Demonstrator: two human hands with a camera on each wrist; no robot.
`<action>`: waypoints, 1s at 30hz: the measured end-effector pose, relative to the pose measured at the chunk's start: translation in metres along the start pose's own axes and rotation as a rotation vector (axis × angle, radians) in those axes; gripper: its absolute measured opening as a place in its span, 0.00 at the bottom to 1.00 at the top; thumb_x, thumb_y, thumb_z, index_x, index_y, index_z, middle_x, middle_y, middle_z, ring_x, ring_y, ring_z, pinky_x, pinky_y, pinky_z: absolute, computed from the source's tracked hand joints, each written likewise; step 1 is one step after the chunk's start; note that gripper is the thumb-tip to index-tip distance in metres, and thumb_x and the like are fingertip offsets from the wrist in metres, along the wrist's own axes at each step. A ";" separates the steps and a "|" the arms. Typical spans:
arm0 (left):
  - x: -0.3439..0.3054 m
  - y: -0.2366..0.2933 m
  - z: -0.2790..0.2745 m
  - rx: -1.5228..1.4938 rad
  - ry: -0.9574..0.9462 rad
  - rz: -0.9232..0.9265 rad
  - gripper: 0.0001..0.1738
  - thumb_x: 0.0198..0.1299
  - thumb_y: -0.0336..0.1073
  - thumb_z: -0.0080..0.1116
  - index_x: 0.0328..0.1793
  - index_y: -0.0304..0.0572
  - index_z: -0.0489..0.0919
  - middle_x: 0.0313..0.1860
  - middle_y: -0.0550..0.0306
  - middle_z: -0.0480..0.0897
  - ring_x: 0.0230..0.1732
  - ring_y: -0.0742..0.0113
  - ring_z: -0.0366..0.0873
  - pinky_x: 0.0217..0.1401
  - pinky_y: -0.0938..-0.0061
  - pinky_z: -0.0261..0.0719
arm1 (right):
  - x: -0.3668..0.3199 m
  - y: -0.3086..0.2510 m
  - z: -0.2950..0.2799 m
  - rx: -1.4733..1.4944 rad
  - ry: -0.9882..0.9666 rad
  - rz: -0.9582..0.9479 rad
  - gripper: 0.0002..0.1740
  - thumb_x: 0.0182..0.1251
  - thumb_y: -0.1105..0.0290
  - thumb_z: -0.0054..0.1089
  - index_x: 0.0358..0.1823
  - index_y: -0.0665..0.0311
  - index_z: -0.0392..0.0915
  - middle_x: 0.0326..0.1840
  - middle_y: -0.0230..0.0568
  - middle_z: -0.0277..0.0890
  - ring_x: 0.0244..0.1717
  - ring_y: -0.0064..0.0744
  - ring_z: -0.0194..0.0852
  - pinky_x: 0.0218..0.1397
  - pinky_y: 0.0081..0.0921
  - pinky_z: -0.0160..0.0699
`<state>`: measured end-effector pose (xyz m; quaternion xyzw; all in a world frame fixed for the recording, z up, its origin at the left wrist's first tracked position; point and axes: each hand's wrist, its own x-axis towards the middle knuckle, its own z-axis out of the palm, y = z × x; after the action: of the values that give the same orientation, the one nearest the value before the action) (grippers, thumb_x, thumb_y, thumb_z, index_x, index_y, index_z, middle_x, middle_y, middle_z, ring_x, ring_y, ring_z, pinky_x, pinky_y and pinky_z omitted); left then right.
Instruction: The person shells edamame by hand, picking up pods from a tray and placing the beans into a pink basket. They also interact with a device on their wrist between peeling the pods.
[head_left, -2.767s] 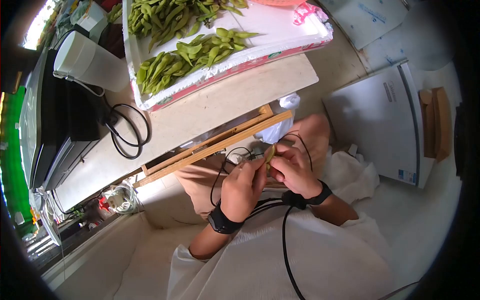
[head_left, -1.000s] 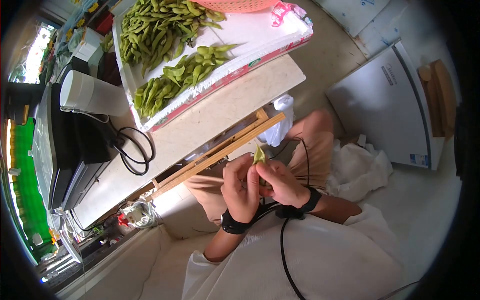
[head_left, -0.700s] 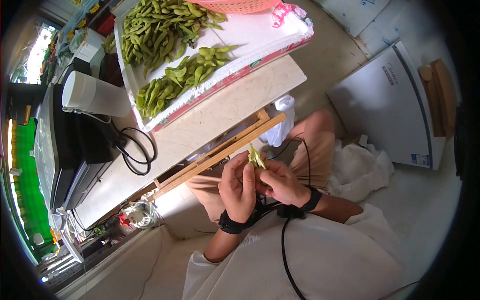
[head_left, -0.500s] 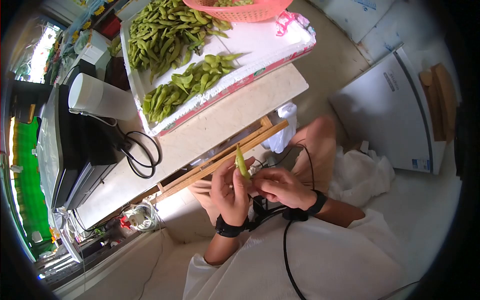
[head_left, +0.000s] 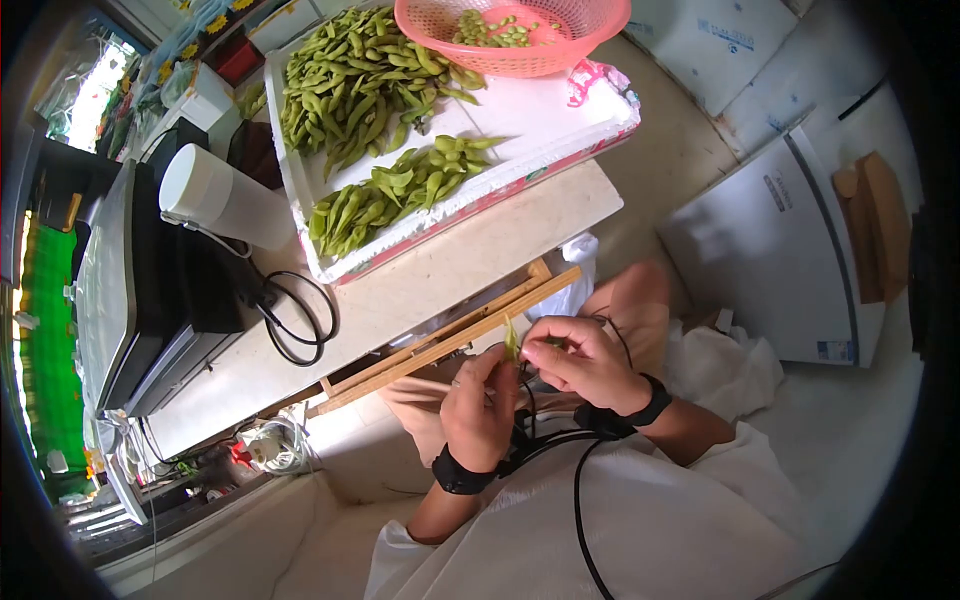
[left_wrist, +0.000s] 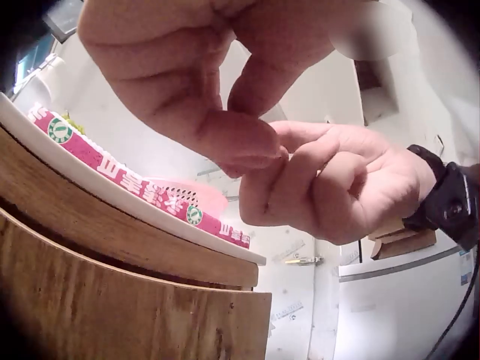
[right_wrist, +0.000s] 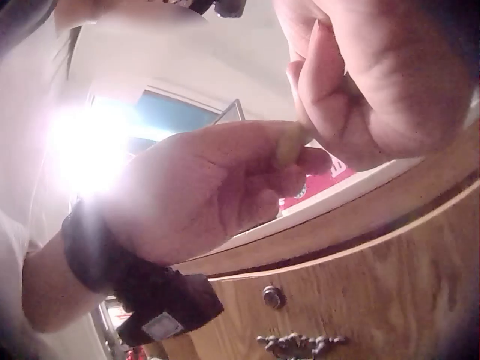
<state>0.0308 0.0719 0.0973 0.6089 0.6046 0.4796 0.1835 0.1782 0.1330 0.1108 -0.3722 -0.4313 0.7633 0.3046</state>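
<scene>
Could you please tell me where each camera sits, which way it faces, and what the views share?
Head: head-worn, facing down at left hand and right hand pinching a slim green bean pod; forearms, white sleeves show.
Left wrist: under the left hand, facing up toward the right hand.
Right wrist: under the right hand, facing up toward the left hand.
Shared: both wrist views show the brown wooden drawer front.

The left hand (left_wrist: 187, 67) filled the top of the view, with its fingers curled down. Its fingertips met those of the right hand (left_wrist: 330, 184), which was also curled and wore a black strap (left_wrist: 446, 202) at the wrist. Anything pinched between them was hidden. Below stood the wooden front of the bench (left_wrist: 97, 292), carrying a white tray (left_wrist: 112, 169) with a pink basket (left_wrist: 191, 196) behind its rim
</scene>
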 end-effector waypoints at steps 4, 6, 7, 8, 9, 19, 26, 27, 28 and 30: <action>0.003 -0.001 -0.007 -0.049 0.051 -0.025 0.16 0.54 0.20 0.61 0.49 0.34 0.76 0.31 0.49 0.79 0.27 0.62 0.78 0.29 0.73 0.75 | 0.003 -0.004 0.001 -0.085 -0.023 0.061 0.09 0.67 0.67 0.59 0.39 0.67 0.77 0.26 0.24 0.71 0.24 0.09 0.62 0.23 0.11 0.61; 0.004 -0.001 -0.009 -0.012 0.040 0.013 0.17 0.53 0.19 0.61 0.50 0.34 0.76 0.33 0.48 0.79 0.29 0.61 0.79 0.29 0.74 0.75 | 0.005 -0.009 0.007 -0.378 -0.031 -0.125 0.09 0.65 0.69 0.59 0.39 0.69 0.77 0.28 0.28 0.72 0.28 0.13 0.65 0.29 0.14 0.65; 0.004 -0.001 -0.010 -0.015 0.045 0.014 0.17 0.53 0.19 0.61 0.50 0.34 0.76 0.33 0.48 0.79 0.29 0.61 0.79 0.29 0.74 0.75 | 0.007 -0.009 0.008 -0.383 -0.033 -0.126 0.09 0.65 0.69 0.59 0.39 0.69 0.77 0.28 0.28 0.72 0.28 0.13 0.65 0.29 0.14 0.65; 0.004 -0.002 -0.012 -0.012 0.025 0.047 0.19 0.53 0.20 0.61 0.52 0.33 0.75 0.36 0.47 0.80 0.30 0.60 0.79 0.31 0.74 0.76 | 0.008 -0.008 0.009 -0.400 -0.011 -0.162 0.07 0.65 0.72 0.58 0.37 0.69 0.77 0.27 0.26 0.71 0.28 0.10 0.63 0.29 0.12 0.64; 0.005 -0.002 -0.014 -0.010 0.006 0.081 0.21 0.53 0.20 0.61 0.55 0.32 0.73 0.39 0.45 0.80 0.31 0.60 0.80 0.32 0.74 0.77 | 0.010 -0.008 0.010 -0.417 0.010 -0.199 0.05 0.65 0.74 0.57 0.34 0.69 0.76 0.27 0.23 0.70 0.27 0.08 0.62 0.28 0.11 0.62; -0.007 -0.012 -0.028 -0.284 0.030 0.019 0.16 0.58 0.22 0.54 0.54 0.30 0.72 0.45 0.46 0.80 0.29 0.65 0.79 0.34 0.76 0.77 | 0.105 -0.142 0.006 -1.238 0.196 -0.859 0.07 0.56 0.73 0.59 0.26 0.70 0.74 0.25 0.49 0.71 0.27 0.44 0.70 0.32 0.34 0.70; -0.020 -0.021 -0.038 -0.294 0.015 -0.020 0.14 0.57 0.22 0.54 0.51 0.31 0.74 0.35 0.49 0.80 0.25 0.66 0.78 0.27 0.78 0.74 | 0.154 -0.157 0.013 -1.623 0.062 -0.556 0.09 0.53 0.70 0.63 0.26 0.69 0.78 0.25 0.47 0.76 0.29 0.42 0.75 0.35 0.35 0.72; -0.021 -0.023 -0.039 -0.293 0.026 -0.017 0.14 0.57 0.22 0.54 0.51 0.31 0.74 0.34 0.50 0.80 0.25 0.66 0.78 0.27 0.78 0.74 | 0.153 -0.158 0.016 -1.543 0.039 -0.555 0.12 0.50 0.68 0.65 0.24 0.73 0.77 0.23 0.55 0.76 0.30 0.51 0.77 0.38 0.38 0.74; -0.023 -0.025 -0.041 -0.292 0.036 -0.016 0.14 0.57 0.23 0.53 0.51 0.32 0.74 0.32 0.50 0.80 0.24 0.66 0.78 0.26 0.78 0.74 | 0.156 -0.158 0.013 -1.548 0.035 -0.560 0.12 0.50 0.68 0.65 0.24 0.73 0.77 0.23 0.55 0.76 0.30 0.51 0.77 0.38 0.38 0.74; -0.026 -0.030 -0.043 -0.309 0.035 -0.054 0.14 0.58 0.24 0.53 0.51 0.32 0.74 0.31 0.50 0.80 0.25 0.65 0.78 0.28 0.77 0.74 | 0.162 -0.158 0.005 -1.448 0.019 -0.625 0.13 0.50 0.66 0.67 0.26 0.70 0.79 0.24 0.54 0.76 0.29 0.48 0.76 0.36 0.36 0.73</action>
<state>-0.0162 0.0385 0.0841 0.5484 0.5430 0.5724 0.2773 0.1101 0.3279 0.2034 -0.3461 -0.9031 0.1681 0.1906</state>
